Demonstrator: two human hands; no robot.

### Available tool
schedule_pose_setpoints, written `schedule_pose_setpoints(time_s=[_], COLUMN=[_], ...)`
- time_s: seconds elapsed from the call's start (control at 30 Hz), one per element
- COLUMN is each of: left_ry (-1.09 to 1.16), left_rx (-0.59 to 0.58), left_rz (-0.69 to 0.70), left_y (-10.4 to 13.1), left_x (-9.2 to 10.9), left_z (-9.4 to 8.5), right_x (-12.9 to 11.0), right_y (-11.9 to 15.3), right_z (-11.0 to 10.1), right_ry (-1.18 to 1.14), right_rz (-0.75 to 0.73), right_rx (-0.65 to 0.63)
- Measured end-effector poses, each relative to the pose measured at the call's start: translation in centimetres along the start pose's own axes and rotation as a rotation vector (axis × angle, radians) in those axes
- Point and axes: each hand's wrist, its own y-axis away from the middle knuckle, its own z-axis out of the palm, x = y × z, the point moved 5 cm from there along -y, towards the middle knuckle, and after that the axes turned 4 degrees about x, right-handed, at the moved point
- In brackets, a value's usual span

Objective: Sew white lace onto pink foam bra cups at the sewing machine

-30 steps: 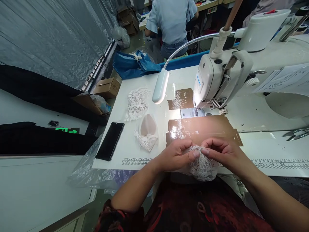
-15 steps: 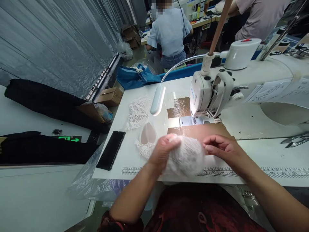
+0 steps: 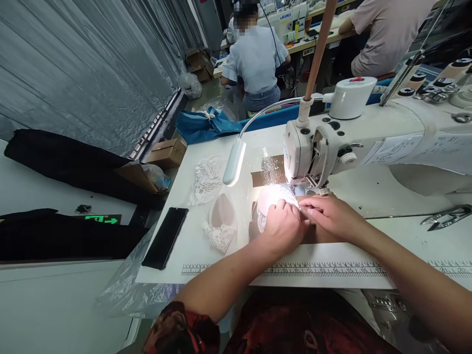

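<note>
A white lace-edged cup piece (image 3: 271,199) lies under the lamp, its right edge close to the needle area of the white sewing machine (image 3: 295,152). My left hand (image 3: 286,223) presses on its near side, fingers curled together on the fabric. From the right, my right hand (image 3: 328,214) pinches the piece's edge just in front of the presser foot. Left of them rest a second cup with lace (image 3: 222,211) and a flat piece of white lace (image 3: 208,179). Glare hides part of the fabric under the lamp.
A black phone (image 3: 165,238) lies at the table's left edge. The lamp (image 3: 234,161) hangs over the table. Metal snips (image 3: 448,218) lie at the right. A printed ruler (image 3: 320,270) runs along the front edge. Two people (image 3: 254,59) sit at machines beyond.
Both hands have moved forward to the machine. The white piece, earlier held up and blurred in my left hand, now lies flat at the needle area, with my right hand on its edge.
</note>
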Motion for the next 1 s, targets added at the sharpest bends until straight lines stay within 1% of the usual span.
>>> schedule_pose_setpoints(time_s=[0.07,0.13,0.2,0.27,0.37,0.47,0.53,0.6,0.7,0.8,1.0], left_ry=[0.031,0.143,0.255,0.282,0.278,0.321,0.334,0.325,0.293,0.284,0.241], left_rx=[-0.031,-0.050,-0.034,0.010,0.064,0.086,0.087,0.099,0.144,0.171,0.200], left_rz=[0.029,0.072,0.111,0.133,0.141,0.143,0.144,0.165,0.252,0.322,0.332], left_y=[0.8,1.2,1.2,0.9,0.5,-0.2,-0.7,-1.3,-1.9,-2.1,-2.3], left_x=[-0.2,-1.0,-2.1,-3.1,-4.0,-4.7,-5.2,-5.8,-6.4,-6.7,-7.0], left_z=[-0.7,-1.4,-1.9,-1.7,-0.5,0.5,1.0,1.1,0.9,0.8,0.9], right_x=[0.1,0.2,0.1,0.0,0.1,0.2,0.1,-0.1,-0.3,-0.2,0.0], right_y=[0.1,0.6,0.9,1.1,0.8,0.2,-0.2,-0.6,-0.9,-1.0,-0.7], right_z=[1.0,1.9,2.5,2.9,3.2,3.2,3.1,2.9,2.7,2.9,3.5], right_ry=[0.142,0.312,0.443,0.506,0.557,0.601,0.622,0.631,0.627,0.621,0.611], right_rz=[-0.068,-0.101,-0.137,-0.187,-0.191,-0.127,-0.080,-0.039,0.009,0.023,-0.016], right_rx=[0.004,0.005,0.014,0.026,0.034,0.036,0.035,0.036,0.025,0.003,0.009])
